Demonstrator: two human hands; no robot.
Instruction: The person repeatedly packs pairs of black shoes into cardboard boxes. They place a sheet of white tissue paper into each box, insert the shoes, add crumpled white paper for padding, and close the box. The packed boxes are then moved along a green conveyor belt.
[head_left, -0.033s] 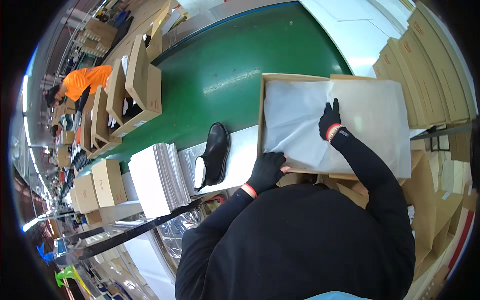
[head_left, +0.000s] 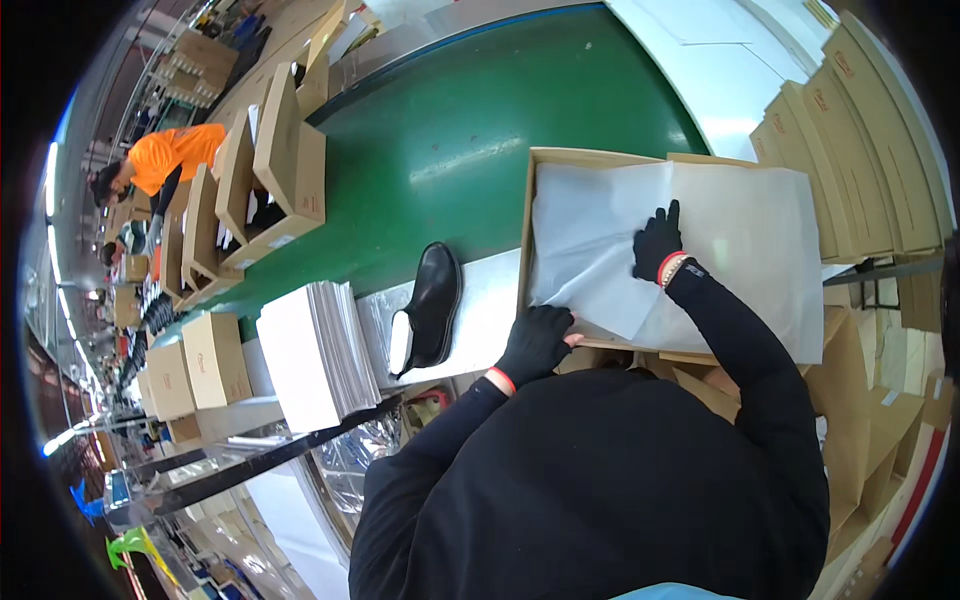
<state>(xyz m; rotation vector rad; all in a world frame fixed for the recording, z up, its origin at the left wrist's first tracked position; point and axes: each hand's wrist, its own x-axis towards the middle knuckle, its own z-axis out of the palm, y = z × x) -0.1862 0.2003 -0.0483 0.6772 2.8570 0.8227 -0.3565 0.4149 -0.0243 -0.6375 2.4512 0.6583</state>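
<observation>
Before me is an open cardboard shoe box (head_left: 524,215) lined with a sheet of white tissue paper (head_left: 745,250), which spreads over its right side too. My left hand (head_left: 540,340), in a black glove with some bare fingertips, grips the box at its near left corner. Flat on the paper, near its middle fold, lies my right hand (head_left: 658,243), also gloved, fingers stretched out and apart. A black ankle boot (head_left: 434,310) rests on the metal ledge left of the box, apart from both hands. Whatever is under the paper is hidden.
A thick stack of white paper (head_left: 310,355) stands left of the boot. Beyond runs a green conveyor belt (head_left: 430,140) carrying open boxes (head_left: 285,170). Upright box lids (head_left: 835,150) crowd the right side. A person in an orange shirt (head_left: 170,160) works far left.
My right hand has shifted slightly left and down on the paper, its fingers a little closer together. The left hand stays at the box corner.
</observation>
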